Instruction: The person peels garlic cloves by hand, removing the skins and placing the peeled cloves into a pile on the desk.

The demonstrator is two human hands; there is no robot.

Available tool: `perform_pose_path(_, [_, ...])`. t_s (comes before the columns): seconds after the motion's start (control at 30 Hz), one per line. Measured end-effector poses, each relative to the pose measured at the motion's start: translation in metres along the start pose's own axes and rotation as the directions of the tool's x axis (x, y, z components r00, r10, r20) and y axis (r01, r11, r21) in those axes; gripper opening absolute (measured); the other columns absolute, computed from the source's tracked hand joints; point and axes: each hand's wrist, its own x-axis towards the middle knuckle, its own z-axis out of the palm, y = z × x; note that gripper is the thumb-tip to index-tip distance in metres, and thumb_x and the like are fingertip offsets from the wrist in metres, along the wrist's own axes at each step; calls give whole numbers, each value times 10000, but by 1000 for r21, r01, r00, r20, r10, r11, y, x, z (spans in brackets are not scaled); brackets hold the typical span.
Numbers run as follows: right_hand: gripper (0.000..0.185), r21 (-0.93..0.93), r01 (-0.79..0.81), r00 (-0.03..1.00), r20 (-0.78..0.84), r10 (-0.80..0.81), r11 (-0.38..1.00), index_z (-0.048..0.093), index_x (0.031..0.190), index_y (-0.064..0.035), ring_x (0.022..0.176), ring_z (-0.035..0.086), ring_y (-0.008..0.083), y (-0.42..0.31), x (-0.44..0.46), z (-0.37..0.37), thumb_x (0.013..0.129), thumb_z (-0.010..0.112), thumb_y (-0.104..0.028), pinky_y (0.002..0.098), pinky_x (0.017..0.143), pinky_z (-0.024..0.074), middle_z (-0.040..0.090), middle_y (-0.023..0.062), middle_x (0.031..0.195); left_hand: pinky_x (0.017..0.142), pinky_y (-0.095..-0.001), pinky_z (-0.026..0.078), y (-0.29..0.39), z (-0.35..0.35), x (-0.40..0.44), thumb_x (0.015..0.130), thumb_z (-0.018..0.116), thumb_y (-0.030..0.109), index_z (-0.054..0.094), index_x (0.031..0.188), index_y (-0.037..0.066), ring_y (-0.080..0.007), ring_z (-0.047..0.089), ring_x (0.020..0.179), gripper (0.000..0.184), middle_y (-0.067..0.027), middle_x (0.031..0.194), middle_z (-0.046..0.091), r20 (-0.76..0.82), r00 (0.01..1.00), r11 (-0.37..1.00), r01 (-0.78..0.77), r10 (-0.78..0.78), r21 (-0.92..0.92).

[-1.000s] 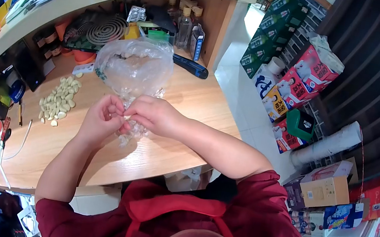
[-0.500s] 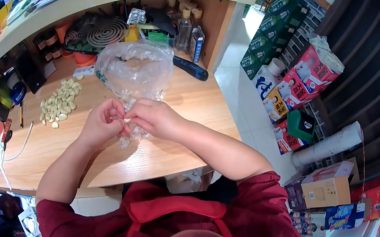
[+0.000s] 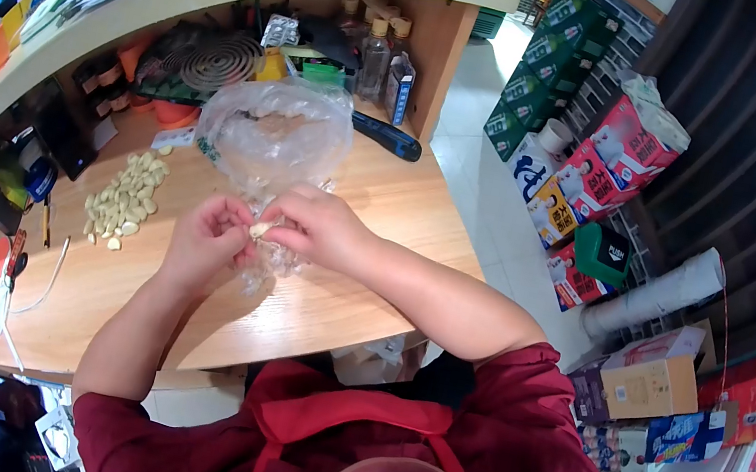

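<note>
Both hands meet over the wooden desk, just in front of a clear plastic bag [image 3: 267, 120]. A pale garlic clove [image 3: 260, 229] sits between my right thumb and forefinger, and my right hand [image 3: 323, 230] is closed on it. From the other side my left hand [image 3: 210, 242] pinches at the same clove, its fingers curled; the exact fingertip contact is partly hidden. Papery garlic skins [image 3: 257, 278] lie on the desk under the hands. To the left is a pile of peeled garlic cloves [image 3: 128, 192].
A blue-and-black box cutter [image 3: 386, 134] lies right of the bag. Glass bottles [image 3: 375, 59], a mosquito coil [image 3: 217, 61] and other clutter fill the shelf behind. A white cable [image 3: 46, 284] curves over the desk's left side. Stacked boxes [image 3: 601, 174] stand on the floor at right.
The view has shifted slightly. More of the clove shows between the fingertips now, and my right thumb and fingers have turned a little around it.
</note>
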Motion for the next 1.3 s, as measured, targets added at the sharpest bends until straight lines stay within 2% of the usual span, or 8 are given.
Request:
perform_pose_path(0.13, [234, -157, 84, 993, -66, -95, 984, 604, 892, -117, 641, 547, 193, 7, 0, 4, 692, 720, -149, 291, 580, 451, 528, 50, 732, 491, -197, 416, 1, 7, -3, 800, 533, 7, 534, 844, 23, -58, 523, 563, 46, -8, 648, 557, -112, 992, 987, -47, 65, 156])
perform_pose_path(0.57, [181, 182, -234, 972, 21, 234, 955, 595, 956, -72, 647, 541, 127, 6, 1, 13, 790, 640, -129, 264, 573, 442, 587, 43, 767, 497, -154, 354, -5, -1, -1, 752, 556, -15, 521, 780, 29, -2, 443, 565, 64, 45, 656, 500, -102, 953, 915, -238, 284, 325])
perform_pose_path(0.77, [155, 789, -365, 885, 130, 447, 494, 511, 1013, -18, 558, 439, 30, 4, 10, -4, 883, 526, -102, 154, 479, 346, 593, 41, 808, 528, -151, 348, 2, -3, 0, 760, 550, -9, 535, 798, 37, -2, 437, 601, 61, 47, 696, 504, -243, 913, 903, -227, 327, 364])
perform_pose_path(0.9, [171, 871, -383, 869, 226, 440, 307, 488, 1047, -18, 529, 403, 50, 7, 9, -8, 908, 478, -117, 156, 472, 327, 586, 70, 836, 555, -157, 373, -6, -8, 8, 779, 584, 20, 591, 882, 31, -9, 475, 653, 104, 27, 744, 544, -165, 921, 858, -250, 354, 448])
perform_pose_path(1.0, [167, 849, -429, 858, 276, 433, 309, 493, 1038, -30, 521, 402, 50, 5, 9, -7, 909, 482, -136, 165, 474, 337, 581, 60, 824, 538, -219, 415, -15, -7, 14, 785, 614, 95, 634, 926, 48, -83, 510, 589, 150, -16, 723, 593, -17, 789, 614, -464, 614, 638])
perform_pose_path(1.1, [170, 800, -476, 837, 285, 468, 365, 499, 1039, -47, 536, 420, 49, 8, 7, 4, 910, 488, -158, 168, 485, 352, 579, 41, 819, 544, -239, 425, -7, -1, 3, 811, 599, 123, 631, 916, 44, -99, 516, 583, 135, -21, 745, 597, -7, 886, 697, -360, 464, 620])
perform_pose_path(1.17, [174, 728, -536, 808, 298, 508, 426, 502, 1040, -61, 567, 447, 48, 13, 5, 11, 904, 505, -169, 162, 505, 363, 575, 21, 812, 540, -226, 421, -3, -1, 3, 839, 570, 120, 621, 918, 36, -88, 513, 581, 126, -13, 758, 593, -9, 985, 883, -150, 172, 444])
perform_pose_path(1.3, [175, 534, -429, 901, 189, 391, 729, 515, 1036, -64, 644, 491, 35, -1, 4, 4, 876, 545, -129, 175, 550, 402, 582, -12, 805, 518, -193, 406, 2, 1, 2, 849, 559, 105, 572, 926, 25, -67, 510, 575, 111, -8, 758, 581, 24, 1000, 1000, 12, -12, 10])
